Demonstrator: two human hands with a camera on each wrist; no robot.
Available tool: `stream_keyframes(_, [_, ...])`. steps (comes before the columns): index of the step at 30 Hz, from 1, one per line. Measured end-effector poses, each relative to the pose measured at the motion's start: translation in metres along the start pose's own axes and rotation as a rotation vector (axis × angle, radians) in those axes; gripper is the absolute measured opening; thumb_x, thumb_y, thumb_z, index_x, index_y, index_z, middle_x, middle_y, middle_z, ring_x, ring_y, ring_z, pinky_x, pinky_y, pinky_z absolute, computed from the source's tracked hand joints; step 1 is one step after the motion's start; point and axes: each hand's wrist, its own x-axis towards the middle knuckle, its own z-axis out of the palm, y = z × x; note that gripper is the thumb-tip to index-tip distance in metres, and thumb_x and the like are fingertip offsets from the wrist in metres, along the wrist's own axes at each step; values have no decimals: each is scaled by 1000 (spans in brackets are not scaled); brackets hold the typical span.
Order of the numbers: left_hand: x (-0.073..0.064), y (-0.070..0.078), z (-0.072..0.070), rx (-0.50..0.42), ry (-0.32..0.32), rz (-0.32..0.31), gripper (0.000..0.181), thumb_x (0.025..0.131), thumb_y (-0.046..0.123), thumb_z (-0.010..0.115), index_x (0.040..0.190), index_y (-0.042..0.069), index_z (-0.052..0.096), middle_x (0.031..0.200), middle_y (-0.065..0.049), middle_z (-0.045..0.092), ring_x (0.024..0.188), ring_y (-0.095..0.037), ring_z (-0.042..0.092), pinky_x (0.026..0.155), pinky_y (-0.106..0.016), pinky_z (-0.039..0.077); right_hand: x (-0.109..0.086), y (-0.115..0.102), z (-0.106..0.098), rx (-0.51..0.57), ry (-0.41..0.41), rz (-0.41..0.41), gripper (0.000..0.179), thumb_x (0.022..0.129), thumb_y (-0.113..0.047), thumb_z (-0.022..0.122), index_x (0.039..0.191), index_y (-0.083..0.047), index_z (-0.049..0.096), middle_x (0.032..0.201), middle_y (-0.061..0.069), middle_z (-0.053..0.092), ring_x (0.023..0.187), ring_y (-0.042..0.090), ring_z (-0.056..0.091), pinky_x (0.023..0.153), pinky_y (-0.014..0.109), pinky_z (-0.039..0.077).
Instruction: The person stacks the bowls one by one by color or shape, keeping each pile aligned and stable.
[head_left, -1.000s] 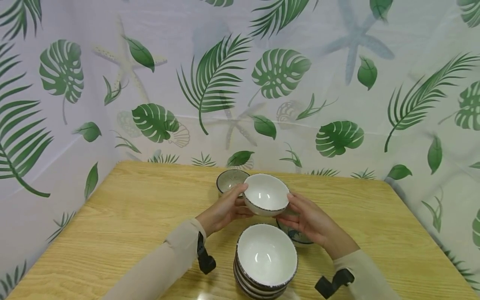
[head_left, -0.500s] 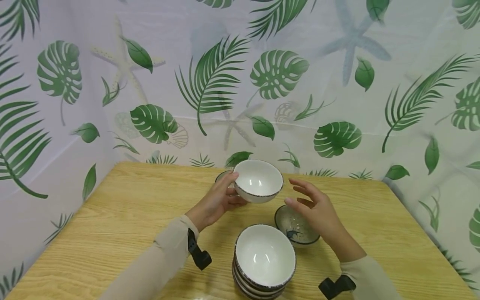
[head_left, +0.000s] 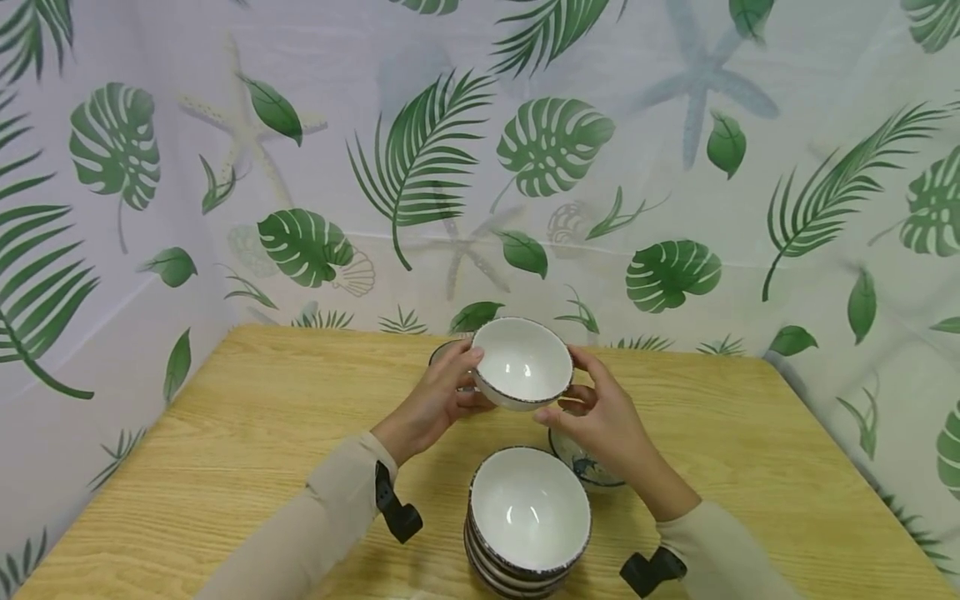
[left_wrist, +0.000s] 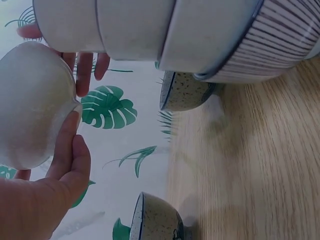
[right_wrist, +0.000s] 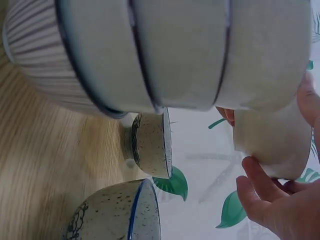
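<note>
A white bowl (head_left: 522,362) with a dark speckled rim is held up above the table, tilted slightly toward me. My left hand (head_left: 435,404) grips its left side, thumb at the rim and fingers underneath. On the opposite side my right hand (head_left: 611,421) holds it, fingers at the right rim and thumb low at the front. Both wrist views show the pale outside of this bowl (left_wrist: 32,105) between the hands. Just nearer to me stands a stack of white bowls (head_left: 531,512), the lowest with a striped outside (right_wrist: 37,60).
A speckled bowl with a blue pattern (head_left: 581,458) stands right of the stack, partly behind my right hand. Another speckled bowl (left_wrist: 157,217) at the back is mostly covered by my left hand in the head view. A leaf-print cloth (head_left: 555,150) hangs behind the wooden table (head_left: 300,417).
The white bowl has risen and moved slightly back and left. My right hand came off it half a second ago and is back on its right side; my left hand kept its grip.
</note>
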Motion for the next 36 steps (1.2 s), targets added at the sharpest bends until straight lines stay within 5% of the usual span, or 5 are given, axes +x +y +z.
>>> stream_keyframes(11, [-10,8,2,72,-151,40,59,100,43,40,152,25,20,137,-20,46,110,-28,62,102,-44,45,-7,-5,-10,121,32,49,72,86,-12,72,146,-7,33,142,16,40,103,6,63,82,22,54])
stream_keyframes(20, [-20,16,1,193,-208,111,76,93,61,45,153,22,20,149,-14,38,130,-32,47,105,-44,42,-15,-8,-17,191,45,59,65,91,-11,65,147,-5,32,146,15,34,111,3,57,87,19,51])
stream_keyframes(25, [-23,18,5,180,-174,197,74,94,45,58,150,7,28,152,-14,33,139,-29,34,109,-40,37,-19,-9,-19,233,38,19,62,93,-8,62,147,-3,32,140,14,34,108,3,60,87,19,51])
stream_keyframes(30, [-24,19,13,175,-56,234,54,93,14,64,141,2,41,142,-17,45,125,-29,50,99,-35,47,-24,-8,-21,306,22,-9,62,94,-5,60,148,0,30,147,17,30,110,4,59,89,19,50])
stream_keyframes(36, [-29,21,16,181,11,233,63,85,7,72,141,6,43,134,-16,51,116,-26,58,91,-31,52,-31,-12,-23,367,-59,-26,70,93,-1,60,151,1,20,155,23,18,115,2,56,87,18,51])
